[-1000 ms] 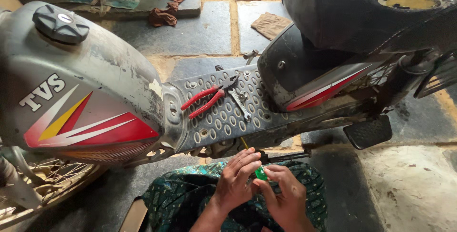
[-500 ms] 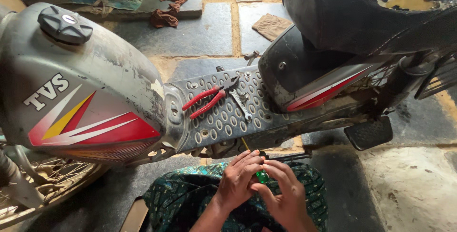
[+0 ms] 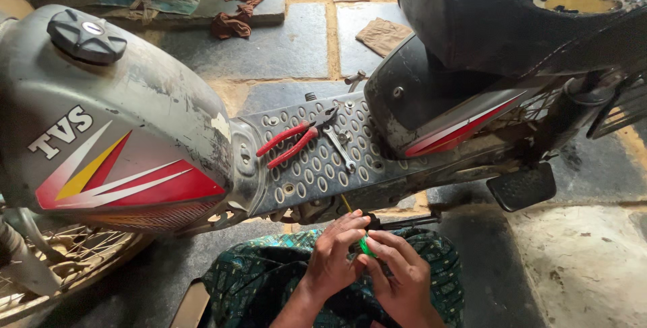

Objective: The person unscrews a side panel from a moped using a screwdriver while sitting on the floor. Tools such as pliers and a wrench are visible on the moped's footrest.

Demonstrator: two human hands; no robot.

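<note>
A small green-handled tool [image 3: 364, 245], a screwdriver by the look of it, sits pinched between both hands just under the moped's footboard [image 3: 317, 166]. The left hand [image 3: 335, 254] curls its fingers over the top of it; the right hand [image 3: 399, 275] closes around it from below, thumb pressed to the green part. So both hands are gripping that one tool, low over the lap with its green patterned cloth [image 3: 269, 287]. Its tip I can't make out; a thin yellow wire [image 3: 345, 203] and a dark rod [image 3: 404, 221] run right there under the board. My read: this is the fiddly stage, working something loose or tight under the floor, and the next move wants a steady twist with the tip kept seated. Up on the perforated footboard lie red-handled pliers [image 3: 291, 144] and, just beside them, a small spanner [image 3: 339, 147], untouched. To the left stands the grey fuel tank [image 3: 128, 133] with its black cap [image 3: 86, 35]; to the right, the black seat [image 3: 485, 11].
</note>
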